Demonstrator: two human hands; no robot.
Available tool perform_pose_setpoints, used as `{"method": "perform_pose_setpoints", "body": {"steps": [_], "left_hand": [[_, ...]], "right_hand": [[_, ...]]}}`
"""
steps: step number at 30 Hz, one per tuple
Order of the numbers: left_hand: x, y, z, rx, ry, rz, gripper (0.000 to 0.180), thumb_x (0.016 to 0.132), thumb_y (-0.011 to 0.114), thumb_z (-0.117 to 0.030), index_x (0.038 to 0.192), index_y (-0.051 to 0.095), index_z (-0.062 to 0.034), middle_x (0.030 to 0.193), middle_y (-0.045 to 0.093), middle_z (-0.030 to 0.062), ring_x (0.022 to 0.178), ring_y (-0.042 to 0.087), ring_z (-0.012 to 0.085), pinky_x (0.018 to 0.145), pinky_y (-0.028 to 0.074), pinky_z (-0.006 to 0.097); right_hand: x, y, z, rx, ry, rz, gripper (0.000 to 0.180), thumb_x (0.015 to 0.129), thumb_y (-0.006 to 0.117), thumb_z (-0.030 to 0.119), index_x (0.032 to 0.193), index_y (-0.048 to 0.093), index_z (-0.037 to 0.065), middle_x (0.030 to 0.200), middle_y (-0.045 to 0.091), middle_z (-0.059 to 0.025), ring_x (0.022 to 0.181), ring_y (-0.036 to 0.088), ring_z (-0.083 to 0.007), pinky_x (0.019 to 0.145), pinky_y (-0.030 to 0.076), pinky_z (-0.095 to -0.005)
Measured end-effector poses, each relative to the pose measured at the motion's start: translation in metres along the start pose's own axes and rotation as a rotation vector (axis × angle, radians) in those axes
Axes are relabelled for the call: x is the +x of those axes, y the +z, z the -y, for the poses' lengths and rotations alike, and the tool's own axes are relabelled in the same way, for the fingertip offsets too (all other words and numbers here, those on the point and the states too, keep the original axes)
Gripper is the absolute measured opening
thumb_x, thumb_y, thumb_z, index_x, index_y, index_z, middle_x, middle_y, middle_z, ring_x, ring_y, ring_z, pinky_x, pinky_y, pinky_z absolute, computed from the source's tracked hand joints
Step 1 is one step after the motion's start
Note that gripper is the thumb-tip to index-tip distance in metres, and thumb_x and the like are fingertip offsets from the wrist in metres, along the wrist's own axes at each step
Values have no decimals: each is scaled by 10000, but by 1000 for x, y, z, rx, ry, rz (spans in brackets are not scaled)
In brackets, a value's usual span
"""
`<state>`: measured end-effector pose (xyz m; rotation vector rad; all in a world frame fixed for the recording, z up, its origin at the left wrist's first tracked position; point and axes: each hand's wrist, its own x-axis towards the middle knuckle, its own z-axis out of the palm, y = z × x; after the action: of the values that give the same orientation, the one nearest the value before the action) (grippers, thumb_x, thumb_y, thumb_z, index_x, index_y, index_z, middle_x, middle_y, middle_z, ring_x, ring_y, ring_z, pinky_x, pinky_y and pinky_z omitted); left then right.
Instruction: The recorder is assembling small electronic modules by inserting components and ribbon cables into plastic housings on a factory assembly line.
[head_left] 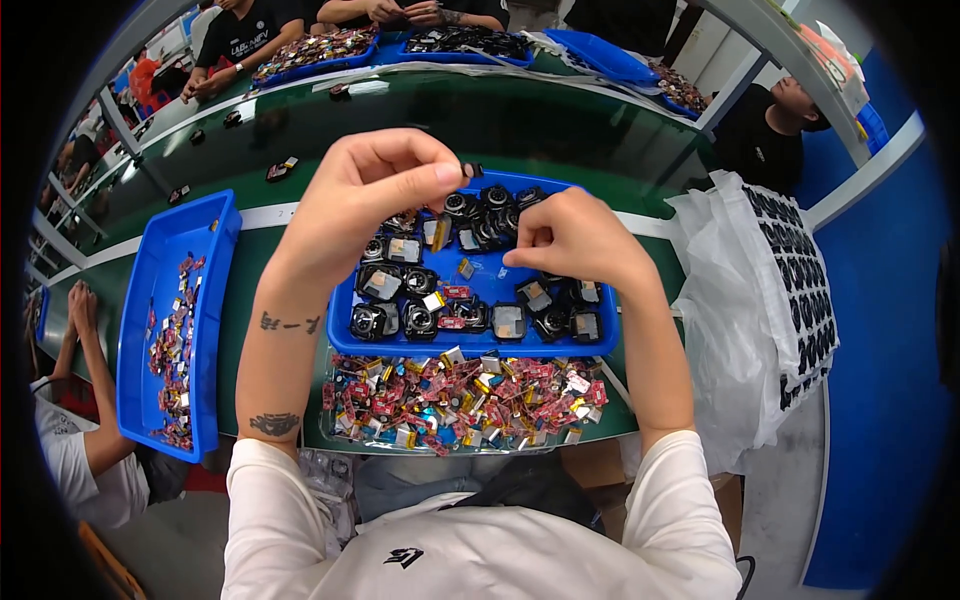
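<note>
The fingers (432,172) of the left hand (365,195) pinch a tiny black part (472,170) and hold it up over the far edge of the blue tray (480,345). The right hand (575,238) is curled into a loose fist just above the tray; I cannot tell if it holds anything. The tray is full of small round black pieces (420,320). Just in front of it lies a pile of little red and gold bits (465,400). A second blue tray (175,320) sits off to the left.
</note>
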<state>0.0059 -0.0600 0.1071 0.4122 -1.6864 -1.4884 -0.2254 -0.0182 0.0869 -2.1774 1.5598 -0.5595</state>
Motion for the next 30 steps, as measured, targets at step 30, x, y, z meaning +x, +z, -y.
{"method": "perform_pose_setpoints", "body": {"steps": [30], "left_hand": [[2, 14, 16, 427, 44, -89, 162, 810, 658, -133, 786, 664, 27, 610, 585, 4, 544, 523, 38, 495, 390, 196]], "right_hand": [[10, 15, -5, 730, 0, -300, 150, 834, 612, 34, 973, 633, -17, 824, 655, -51, 703, 643, -99, 605, 515, -202]]}}
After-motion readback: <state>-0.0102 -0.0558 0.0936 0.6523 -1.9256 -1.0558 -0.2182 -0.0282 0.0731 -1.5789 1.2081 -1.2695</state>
